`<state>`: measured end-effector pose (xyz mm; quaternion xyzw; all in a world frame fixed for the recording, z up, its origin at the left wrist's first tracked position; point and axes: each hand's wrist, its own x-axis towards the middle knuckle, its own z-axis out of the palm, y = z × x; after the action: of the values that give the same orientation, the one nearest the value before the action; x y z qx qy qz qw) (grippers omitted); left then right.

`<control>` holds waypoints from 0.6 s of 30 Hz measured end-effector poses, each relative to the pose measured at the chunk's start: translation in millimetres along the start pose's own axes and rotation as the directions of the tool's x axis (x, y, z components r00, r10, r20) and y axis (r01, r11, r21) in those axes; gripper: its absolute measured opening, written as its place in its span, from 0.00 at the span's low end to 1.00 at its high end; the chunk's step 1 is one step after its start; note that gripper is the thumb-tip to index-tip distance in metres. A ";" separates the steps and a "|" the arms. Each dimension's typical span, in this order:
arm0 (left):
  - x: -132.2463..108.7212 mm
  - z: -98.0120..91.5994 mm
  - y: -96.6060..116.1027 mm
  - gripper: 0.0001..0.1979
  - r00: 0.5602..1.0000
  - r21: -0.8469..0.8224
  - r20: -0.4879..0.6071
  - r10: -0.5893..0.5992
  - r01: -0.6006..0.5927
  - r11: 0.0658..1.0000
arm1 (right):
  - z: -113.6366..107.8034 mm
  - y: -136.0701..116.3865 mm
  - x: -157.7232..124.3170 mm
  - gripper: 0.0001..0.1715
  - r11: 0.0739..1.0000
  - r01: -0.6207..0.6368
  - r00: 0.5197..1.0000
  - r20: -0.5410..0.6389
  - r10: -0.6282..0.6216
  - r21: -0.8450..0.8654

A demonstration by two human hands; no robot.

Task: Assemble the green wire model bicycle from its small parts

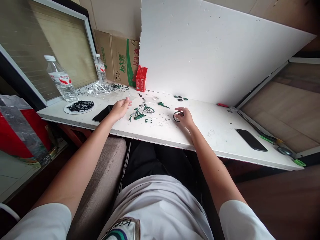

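My right hand [185, 116] has its fingers round a small black spoked wheel [177, 116], low over the white table. Over the left part of the table my left hand [121, 108] is open, fingers loosely stretched to the right, with nothing visible in it. Between my hands lies a green model bicycle [140, 113] on its side, with one wheel [149, 109] at its right end. A small green forked part [148, 120] is just in front of it. Farther back lies a green model piece [163, 105]. Tiny thin parts [163, 116] are scattered beside the wheel.
Black parts [81, 106] fill a white plate at the left, beside a phone [103, 113]. Two water bottles [63, 81], clear wrapping, a red box [141, 78] and a carton [122, 60] stand behind. Another black phone [251, 140] and tools line the right side.
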<state>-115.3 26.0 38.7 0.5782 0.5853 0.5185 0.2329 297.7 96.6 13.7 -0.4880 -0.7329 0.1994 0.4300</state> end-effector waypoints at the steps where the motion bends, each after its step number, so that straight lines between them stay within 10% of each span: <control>1: -0.4 0.7 3.0 0.32 0.993 0.017 -0.091 0.072 -0.070 0.997 | 1.3 -1.6 0.1 0.22 0.999 0.014 1.000 -0.020 -0.013 0.047; 5: -15.4 13.0 25.3 0.22 0.873 0.084 -0.368 0.320 -0.311 0.947 | 10.4 -18.0 -5.9 0.27 0.966 0.030 0.999 -0.023 -0.025 0.257; 10: -56.6 64.7 43.4 0.15 0.905 0.016 -0.087 0.415 -0.416 0.909 | 25.0 -54.1 -26.0 0.31 0.902 -0.037 0.999 0.041 0.021 0.430; 14: -77.3 108.9 39.2 0.25 0.977 -0.243 0.163 0.141 -0.099 0.965 | 38.1 -76.6 -41.1 0.31 0.868 -0.029 0.995 0.094 -0.020 0.496; 18: -77.8 124.3 33.1 0.24 0.948 -0.480 0.316 0.036 0.127 0.868 | 48.2 -83.2 -44.0 0.32 0.890 0.057 0.983 0.131 -0.129 0.452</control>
<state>24.9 -10.3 -1.7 0.5604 0.4021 0.5463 0.4753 219.4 26.8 27.3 -0.3235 -0.7216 0.3791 0.4805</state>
